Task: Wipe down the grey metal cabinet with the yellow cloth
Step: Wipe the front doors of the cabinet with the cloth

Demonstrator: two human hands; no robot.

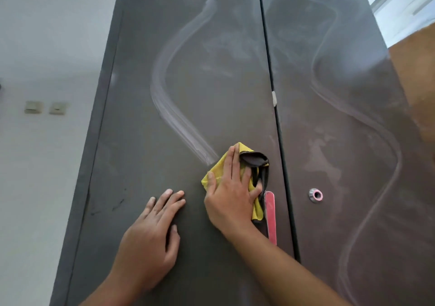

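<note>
The grey metal cabinet (188,75) fills the view, with two tall doors and a dark seam between them. A pale wavy streak runs down the left door to the yellow cloth (215,170), which has a dark trim and lies flat on that door. My right hand (231,193) presses on the cloth, fingers spread over it and curled into its folds. My left hand (150,237) rests flat on the left door, lower left of the cloth, fingers apart and holding nothing.
A pink-toned metal handle (270,216) stands just right of the cloth. A round lock (315,195) sits on the right door, which carries another wavy streak. Wall switches (44,108) are on the white wall at left. A window (409,4) is at upper right.
</note>
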